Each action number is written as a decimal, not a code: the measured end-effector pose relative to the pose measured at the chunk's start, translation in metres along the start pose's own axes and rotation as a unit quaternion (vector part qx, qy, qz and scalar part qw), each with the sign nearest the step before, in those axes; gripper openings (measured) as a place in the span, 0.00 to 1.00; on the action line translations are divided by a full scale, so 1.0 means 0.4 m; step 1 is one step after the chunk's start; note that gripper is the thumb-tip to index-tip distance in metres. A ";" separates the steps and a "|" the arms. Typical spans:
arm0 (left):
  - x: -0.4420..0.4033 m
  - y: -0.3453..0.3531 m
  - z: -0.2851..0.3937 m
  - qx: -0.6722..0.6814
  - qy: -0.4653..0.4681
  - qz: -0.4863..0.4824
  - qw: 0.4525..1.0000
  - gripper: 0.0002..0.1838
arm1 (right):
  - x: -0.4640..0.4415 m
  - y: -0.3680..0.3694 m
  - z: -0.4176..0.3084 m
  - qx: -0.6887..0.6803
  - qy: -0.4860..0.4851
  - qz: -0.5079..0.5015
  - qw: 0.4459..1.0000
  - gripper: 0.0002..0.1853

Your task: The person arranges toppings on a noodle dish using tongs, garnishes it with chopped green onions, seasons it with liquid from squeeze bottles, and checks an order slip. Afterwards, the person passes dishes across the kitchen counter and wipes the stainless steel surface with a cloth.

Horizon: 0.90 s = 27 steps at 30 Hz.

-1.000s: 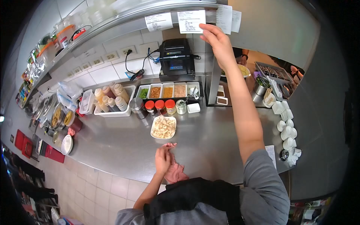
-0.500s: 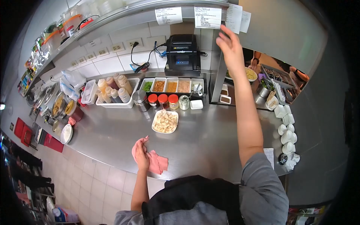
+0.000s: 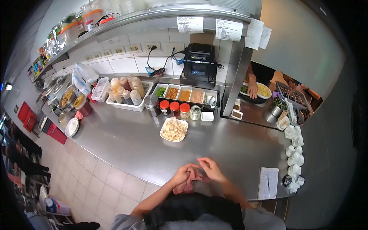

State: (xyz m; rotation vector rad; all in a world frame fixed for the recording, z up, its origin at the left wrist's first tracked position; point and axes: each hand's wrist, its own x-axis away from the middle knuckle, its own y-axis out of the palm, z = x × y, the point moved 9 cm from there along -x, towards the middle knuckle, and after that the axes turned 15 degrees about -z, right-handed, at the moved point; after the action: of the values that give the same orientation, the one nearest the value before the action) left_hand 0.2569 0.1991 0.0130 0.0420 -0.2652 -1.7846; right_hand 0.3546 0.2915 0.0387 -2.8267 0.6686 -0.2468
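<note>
My left hand [image 3: 183, 174] is closed around a crumpled pink cloth [image 3: 184, 187], low over the front edge of the steel counter. Part of the cloth hangs beneath the hand, close to my apron. Just beside it, my right hand [image 3: 213, 170] has its fingers partly bent and apart, with nothing plainly held. Whether it touches the cloth at its lower side is hard to see. Farther back on the counter sits a white square bowl [image 3: 163, 137] filled with pale folded dumplings [image 3: 174, 129].
Red-lidded jars [image 3: 174, 109], a bin of squeeze bottles [image 3: 132, 106] and topping trays [image 3: 185, 94] line the back. A black printer [image 3: 198, 65] stands behind them. At right lie a notepad [image 3: 264, 188] with a pen and stacked white dishes [image 3: 294, 159]. Another person's hand [image 3: 252, 90] shows through the opening.
My right hand has come down from the hanging paper slips to beside my left hand. The pink cloth has left the countertop, bunched in my left hand, which moved right. The view shifted.
</note>
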 end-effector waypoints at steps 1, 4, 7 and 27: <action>0.007 -0.010 0.034 0.010 0.032 0.020 0.999 0.30 | 0.018 0.020 0.053 -0.051 0.019 0.003 0.999 0.18; 0.030 -0.031 0.136 0.052 0.108 0.063 0.991 0.29 | 0.040 0.087 0.126 -0.298 0.109 -0.055 0.947 0.26; 0.033 -0.003 0.158 0.052 0.134 0.076 0.987 0.28 | 0.044 0.197 0.042 -0.547 0.123 -0.168 0.811 0.32; 0.818 -0.208 -0.077 -0.151 0.022 0.397 0.905 0.16 | -0.087 0.275 0.148 0.469 0.074 0.149 0.867 0.50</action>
State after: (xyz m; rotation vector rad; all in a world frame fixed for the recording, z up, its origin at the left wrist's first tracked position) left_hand 0.1069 -0.1047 0.0040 -0.2205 0.0394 -0.9883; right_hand 0.2902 0.2222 -0.0502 -1.7604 0.7341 -0.5557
